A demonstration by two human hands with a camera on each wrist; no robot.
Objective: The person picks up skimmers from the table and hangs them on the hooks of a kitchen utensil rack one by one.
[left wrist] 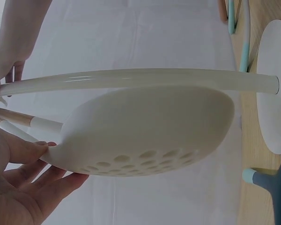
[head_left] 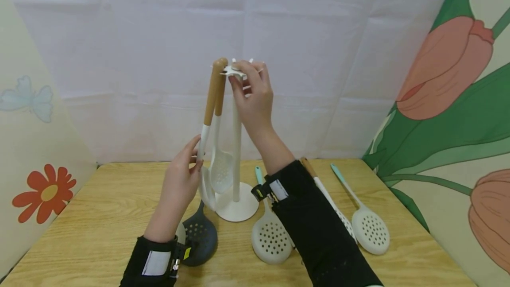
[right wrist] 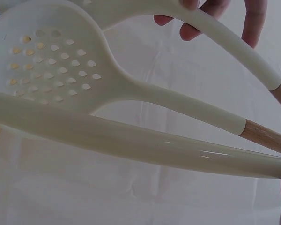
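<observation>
Head view: second spoon [head_left: 320, 189] under sleeve [head_left: 318, 229]

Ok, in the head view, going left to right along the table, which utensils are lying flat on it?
Dark blue skimmer → white skimmer with teal handle → white wooden-handled utensil, partly under the right sleeve → second white teal-handled skimmer.

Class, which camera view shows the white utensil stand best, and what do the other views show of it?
The head view: it alone shows the whole white utensil stand, from round base to hook top, where the right hand grips it. The left wrist view shows its pole and part of the base sideways; the right wrist view shows only a stretch of pole.
</observation>
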